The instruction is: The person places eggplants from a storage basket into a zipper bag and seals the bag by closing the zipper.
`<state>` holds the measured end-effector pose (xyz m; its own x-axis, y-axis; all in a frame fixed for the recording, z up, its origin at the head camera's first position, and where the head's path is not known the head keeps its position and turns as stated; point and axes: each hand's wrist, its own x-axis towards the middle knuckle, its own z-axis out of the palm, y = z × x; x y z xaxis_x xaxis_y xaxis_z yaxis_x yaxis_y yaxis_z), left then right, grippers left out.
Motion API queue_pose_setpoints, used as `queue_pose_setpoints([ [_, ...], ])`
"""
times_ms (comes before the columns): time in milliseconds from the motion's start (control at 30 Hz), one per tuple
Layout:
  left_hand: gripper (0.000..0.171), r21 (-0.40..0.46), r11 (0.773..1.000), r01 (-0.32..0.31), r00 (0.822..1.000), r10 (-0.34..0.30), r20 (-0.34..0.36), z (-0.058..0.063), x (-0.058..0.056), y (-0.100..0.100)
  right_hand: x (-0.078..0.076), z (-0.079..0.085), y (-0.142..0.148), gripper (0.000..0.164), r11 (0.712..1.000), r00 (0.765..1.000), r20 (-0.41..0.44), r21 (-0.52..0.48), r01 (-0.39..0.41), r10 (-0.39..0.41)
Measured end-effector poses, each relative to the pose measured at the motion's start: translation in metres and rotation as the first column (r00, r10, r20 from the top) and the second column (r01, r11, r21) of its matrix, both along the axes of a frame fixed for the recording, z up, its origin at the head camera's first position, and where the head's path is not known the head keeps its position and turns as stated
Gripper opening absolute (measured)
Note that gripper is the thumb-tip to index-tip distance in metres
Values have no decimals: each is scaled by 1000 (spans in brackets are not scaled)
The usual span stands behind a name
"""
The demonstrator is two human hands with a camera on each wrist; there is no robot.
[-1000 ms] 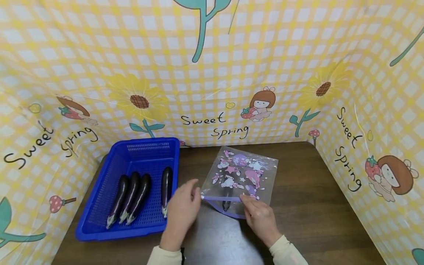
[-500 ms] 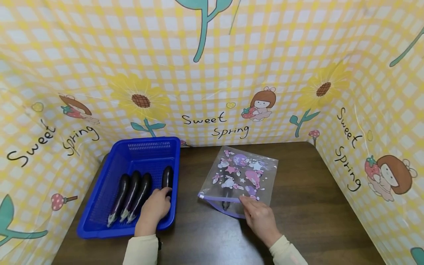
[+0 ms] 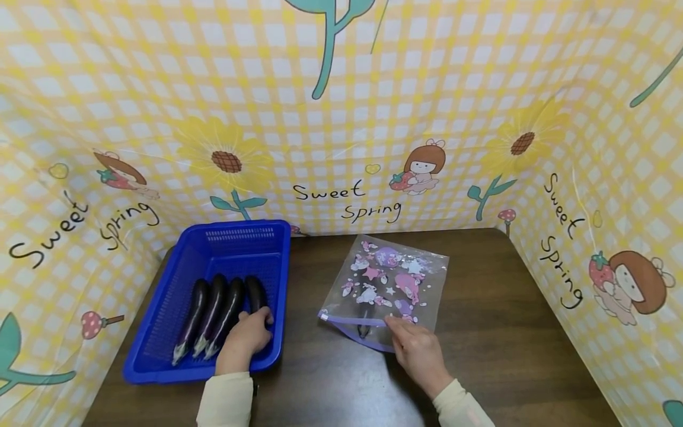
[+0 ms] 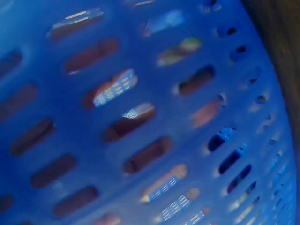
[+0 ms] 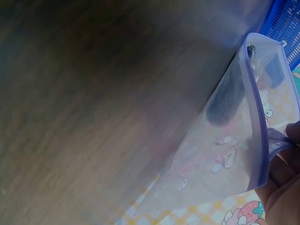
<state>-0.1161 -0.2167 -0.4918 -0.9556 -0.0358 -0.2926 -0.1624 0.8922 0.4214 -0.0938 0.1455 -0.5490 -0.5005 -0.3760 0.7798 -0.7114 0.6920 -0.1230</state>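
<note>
Basket (image 3: 184, 375), blue and slotted, is standing at the left of the brown table (image 3: 512, 332), and inside it three eggplants (image 3: 211, 314) are lying side by side, glossy and dark, their pale stem ends pointing toward the person. Just to their right a fourth eggplant (image 3: 256, 293) is lying close by, and here the left hand (image 3: 242, 341) is gripping its near end, the thumb side bending round the right flank while the other fingers are hiding from view. The left wrist view is giving us little but blurred blue slots. Over to the middle, a clear zip bag (image 3: 384, 281) is lying on the table, pink and purple cartoon prints dotting its front; one more eggplant (image 3: 364, 330) is resting inside, its end showing at the purple-edged mouth, which is gaping toward the person. A pale slider (image 3: 323, 316) is sitting at the zip's left corner. On along that edge, the right hand (image 3: 421, 353) is pinching the lip tight between thumb and fingers, and the right wrist view is showing the plastic bunching there. Farther right, the yellow-checked cloth (image 3: 613, 178) is rising as a side wall, its printed figure hugging a strawberry.
</note>
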Motion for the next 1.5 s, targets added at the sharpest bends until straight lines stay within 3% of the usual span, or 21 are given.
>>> queue_pose_setpoints([
  [133,20,15,999,-48,998,49,-42,-3,0,-1,1,0,1,37,1000,1000,22,5,3,-4],
  [233,22,49,992,-116,988,120,-96,-5,-1,-1,2,0,3,34,1000,999,47,9,11,-11],
  [433,49,155,960,-234,936,265,-230,-1,1,-2,3,-1,6,28,999,998,49,12,30,-30],
  [500,54,150,959,-241,928,273,-254,3,3,-3,3,-1,7,30,999,998,49,14,33,-33],
  [700,54,84,967,-241,929,255,-269,12,14,-9,2,0,6,30,999,998,62,20,25,-26],
  [767,53,93,962,-255,919,271,-287,14,17,-11,2,0,5,34,999,998,61,23,24,-26],
  [867,50,120,953,-279,888,304,-345,16,23,-12,2,0,5,40,1000,998,54,23,20,-21],
  [1167,48,182,942,-282,756,335,-563,18,35,-11,2,1,2,45,999,998,51,25,26,-27],
  [1300,44,210,947,-242,670,320,-670,14,39,-11,3,1,2,44,999,999,48,22,25,-26],
  [1400,43,218,951,-220,642,310,-702,12,41,-11,3,1,1,44,1000,999,43,18,21,-22],
  [1500,41,233,948,-218,643,320,-696,10,42,-12,3,1,1,45,1000,999,40,16,17,-18],
])
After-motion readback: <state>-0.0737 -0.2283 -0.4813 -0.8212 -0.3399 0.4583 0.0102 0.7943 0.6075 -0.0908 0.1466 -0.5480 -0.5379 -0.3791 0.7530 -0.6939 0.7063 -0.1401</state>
